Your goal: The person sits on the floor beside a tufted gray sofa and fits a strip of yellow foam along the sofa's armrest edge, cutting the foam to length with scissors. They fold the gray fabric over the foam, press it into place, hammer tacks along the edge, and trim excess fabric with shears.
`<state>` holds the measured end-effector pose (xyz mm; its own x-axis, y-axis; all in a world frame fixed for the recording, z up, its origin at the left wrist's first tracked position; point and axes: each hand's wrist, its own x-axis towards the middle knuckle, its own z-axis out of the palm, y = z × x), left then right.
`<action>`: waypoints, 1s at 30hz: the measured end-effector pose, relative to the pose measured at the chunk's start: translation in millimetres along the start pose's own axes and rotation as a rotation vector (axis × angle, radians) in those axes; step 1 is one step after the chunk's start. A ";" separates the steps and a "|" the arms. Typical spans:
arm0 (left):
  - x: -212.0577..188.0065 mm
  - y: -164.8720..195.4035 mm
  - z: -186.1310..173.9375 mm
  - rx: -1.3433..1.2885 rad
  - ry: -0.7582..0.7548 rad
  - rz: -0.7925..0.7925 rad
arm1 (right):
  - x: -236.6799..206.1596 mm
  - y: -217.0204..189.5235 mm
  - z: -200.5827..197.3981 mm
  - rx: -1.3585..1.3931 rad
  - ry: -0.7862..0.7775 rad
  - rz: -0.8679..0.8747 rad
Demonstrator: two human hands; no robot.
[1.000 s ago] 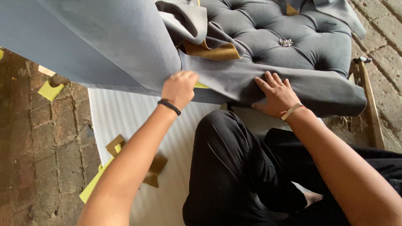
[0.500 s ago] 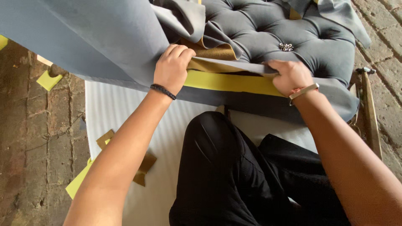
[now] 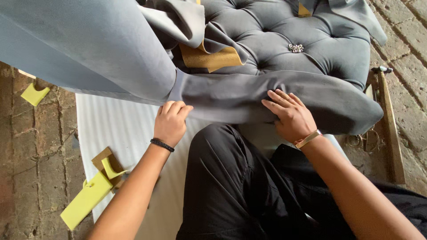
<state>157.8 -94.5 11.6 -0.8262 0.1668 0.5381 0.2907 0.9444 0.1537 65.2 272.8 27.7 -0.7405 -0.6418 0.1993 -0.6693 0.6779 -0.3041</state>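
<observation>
2 hands on grey fabric (image 3: 231,95): left hand (image 3: 170,122) pinching edge, fingertips hidden; right hand (image 3: 289,116) flat.

Left hand (image 3: 171,121): fingertips curled under the grey cloth (image 3: 231,95), grip on its edge hidden. Right hand (image 3: 289,116): palm flat on the cloth, underside out of sight. Both forearms cut off by the bottom edge. Cushion (image 3: 284,31) cropped along the top, its front rim buried beneath the cloth. Brown foam (image 3: 207,58) mostly covered by folds, extent impossible to tell. Small metal ornament (image 3: 296,48) too tiny to make out. Scissors (image 3: 362,141) on the right dim, partly behind the wooden bar (image 3: 391,124). Yellow strip (image 3: 86,201) blurred beside the left arm. White mat (image 3: 115,129) hidden beneath the black trousers (image 3: 231,186).
</observation>
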 end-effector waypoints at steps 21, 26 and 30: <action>31.3 -18.0 42.2 0.111 0.441 -0.417 | 15.0 -15.3 24.4 0.016 0.026 0.114; 17.3 -9.9 45.0 0.108 0.296 -0.568 | 15.9 -16.3 23.5 0.008 -0.035 0.136; 21.6 4.2 32.6 0.038 0.389 -0.295 | 16.3 -17.3 18.6 0.028 -0.066 0.134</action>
<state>125.5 -77.7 -3.1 -0.6267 -0.2205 0.7474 0.0479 0.9464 0.3194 65.8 244.0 18.9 -0.8167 -0.5694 0.0936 -0.5624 0.7491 -0.3501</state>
